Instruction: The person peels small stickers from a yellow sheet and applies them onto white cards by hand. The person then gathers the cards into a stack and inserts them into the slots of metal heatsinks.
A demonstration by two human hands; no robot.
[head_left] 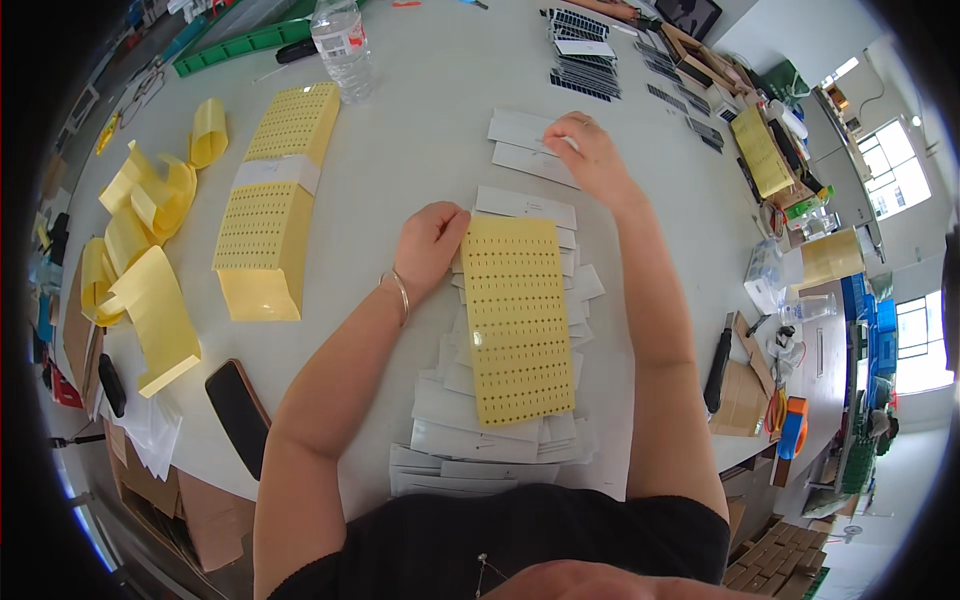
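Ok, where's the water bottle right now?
In the head view the water bottle stands at the far left of the table, just beyond the top end of the yellow stack of dotted sheets.

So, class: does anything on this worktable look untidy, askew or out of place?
Yes. Curled yellow backing strips lie scattered along the table's left edge, and the white slips under the yellow perforated sheet are fanned crookedly. Nothing looks spilled or broken.

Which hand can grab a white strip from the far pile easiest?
The right hand, probably: its fingers already rest on the far white strips. The left hand is busy, pressing the corner of the yellow dotted sheet.
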